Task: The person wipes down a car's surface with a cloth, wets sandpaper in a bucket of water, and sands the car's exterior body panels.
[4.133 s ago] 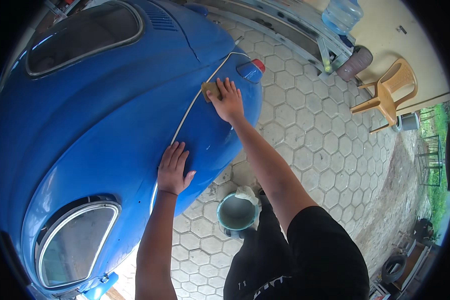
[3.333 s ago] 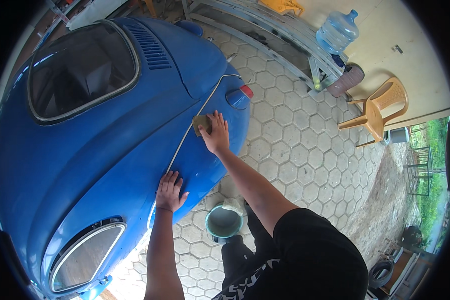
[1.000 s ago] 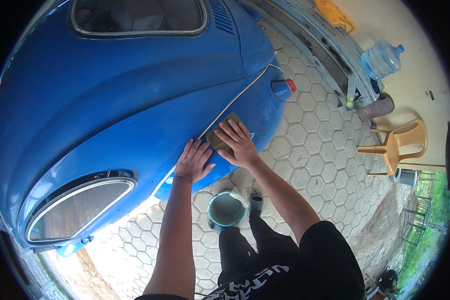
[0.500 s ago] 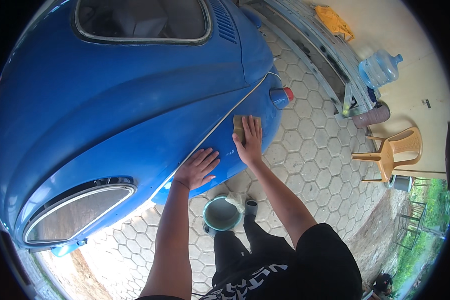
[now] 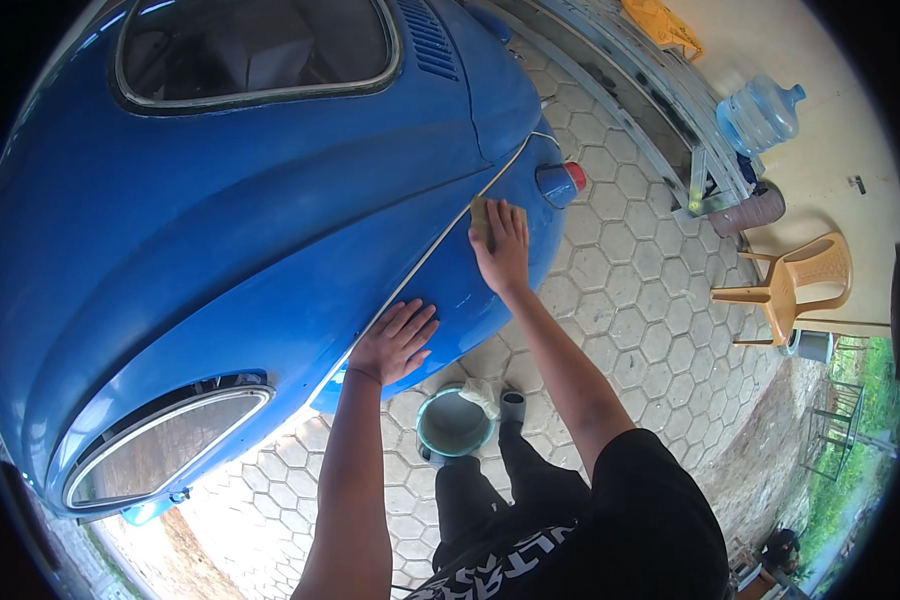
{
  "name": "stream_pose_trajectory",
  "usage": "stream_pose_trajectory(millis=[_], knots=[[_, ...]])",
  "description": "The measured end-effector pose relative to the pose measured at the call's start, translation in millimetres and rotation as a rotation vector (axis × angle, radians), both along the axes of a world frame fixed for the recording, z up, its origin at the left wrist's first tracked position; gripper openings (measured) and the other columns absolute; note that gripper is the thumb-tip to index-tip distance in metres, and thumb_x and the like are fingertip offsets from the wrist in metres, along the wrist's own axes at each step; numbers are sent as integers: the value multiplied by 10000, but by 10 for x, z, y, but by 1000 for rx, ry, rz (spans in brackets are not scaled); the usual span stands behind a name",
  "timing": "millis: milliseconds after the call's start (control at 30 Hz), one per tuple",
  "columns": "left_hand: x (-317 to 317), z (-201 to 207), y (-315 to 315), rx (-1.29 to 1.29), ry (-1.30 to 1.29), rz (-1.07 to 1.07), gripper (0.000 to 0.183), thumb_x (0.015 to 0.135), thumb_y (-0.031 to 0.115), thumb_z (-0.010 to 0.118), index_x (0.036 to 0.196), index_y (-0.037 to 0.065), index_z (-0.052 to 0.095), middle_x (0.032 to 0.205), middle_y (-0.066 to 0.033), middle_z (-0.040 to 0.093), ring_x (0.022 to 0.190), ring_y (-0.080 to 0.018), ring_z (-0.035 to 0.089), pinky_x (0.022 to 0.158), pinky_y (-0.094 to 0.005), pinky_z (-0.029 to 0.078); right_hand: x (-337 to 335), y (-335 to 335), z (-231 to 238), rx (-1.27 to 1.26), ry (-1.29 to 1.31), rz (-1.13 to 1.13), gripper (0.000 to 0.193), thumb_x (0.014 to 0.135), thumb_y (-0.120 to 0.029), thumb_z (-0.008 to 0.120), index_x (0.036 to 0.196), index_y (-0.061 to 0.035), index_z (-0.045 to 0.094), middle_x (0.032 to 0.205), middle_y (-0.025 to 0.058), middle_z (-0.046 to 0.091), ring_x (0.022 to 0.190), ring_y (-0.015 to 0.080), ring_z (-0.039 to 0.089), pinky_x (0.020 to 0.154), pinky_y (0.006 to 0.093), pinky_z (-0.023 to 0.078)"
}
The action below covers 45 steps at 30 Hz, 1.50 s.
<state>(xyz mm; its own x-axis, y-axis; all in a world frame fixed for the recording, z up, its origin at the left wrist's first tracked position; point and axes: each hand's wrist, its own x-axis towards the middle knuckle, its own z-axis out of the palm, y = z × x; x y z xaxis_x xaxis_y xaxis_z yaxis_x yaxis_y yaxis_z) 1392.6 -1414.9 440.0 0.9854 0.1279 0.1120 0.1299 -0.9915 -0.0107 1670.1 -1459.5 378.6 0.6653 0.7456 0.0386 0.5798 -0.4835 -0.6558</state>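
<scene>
Blue car (image 5: 270, 230): your right hand (image 5: 503, 245) presses a sponge (image 5: 479, 214) flat against the fender; your left hand (image 5: 395, 340) rests open, fingers spread, beside the trim strip (image 5: 440, 245).

1. The left hand (image 5: 395, 340) is laid flat, palm down, fingers spread toward 1 o'clock.
2. The right hand (image 5: 502, 247) is extended toward 12 o'clock, fingers together, pressed down, forearm straightened.

We look down from our head through one wide fisheye view, facing the blue car (image 5: 270, 230) close before us, paving (image 5: 650, 300) below, forearms entering from the lower edge, edges bending.
</scene>
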Motion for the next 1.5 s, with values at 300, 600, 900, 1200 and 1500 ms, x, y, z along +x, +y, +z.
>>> stream_pose_trajectory(millis=[300,600,900,1200,1500], knots=[[-29,-28,13,-22,30,-7,500,939,455,546,1366,203,615,1546,-16,463,1473,-232,350,1260,-441,238,-323,2,22,42,37,-112,522,1091,-422,311,1537,-196,462,1628,97,364,1533,359,237,1250,491,133],[-51,-13,23,-61,21,5,534,924,472,566,1383,201,595,1544,-23,467,1465,-237,365,1256,-439,247,253,614,-10,-209,198,-167,623,1072,-448,139,1628,-185,241,1697,14,202,1574,286,105,1272,449,48],[93,-9,11,-59,26,-13,560,904,462,612,1397,200,581,1577,-19,425,1484,-231,340,1259,-440,240,630,693,-86,-59,164,-156,628,1032,-356,188,1624,-154,245,1661,50,300,1559,282,172,1273,417,79],[62,-13,3,-45,20,-14,521,925,450,581,1382,200,595,1565,-25,442,1471,-240,361,1255,-442,246,450,669,12,-83,185,-135,636,1017,-319,217,1617,-112,255,1663,63,292,1551,290,203,1270,433,107],[-24,-7,29,-25,34,-9,530,917,455,576,1376,193,599,1553,-34,456,1470,-247,361,1259,-453,241,85,522,135,-91,92,-28,664,992,-308,194,1616,-88,244,1647,70,326,1551,304,197,1269,453,108]])
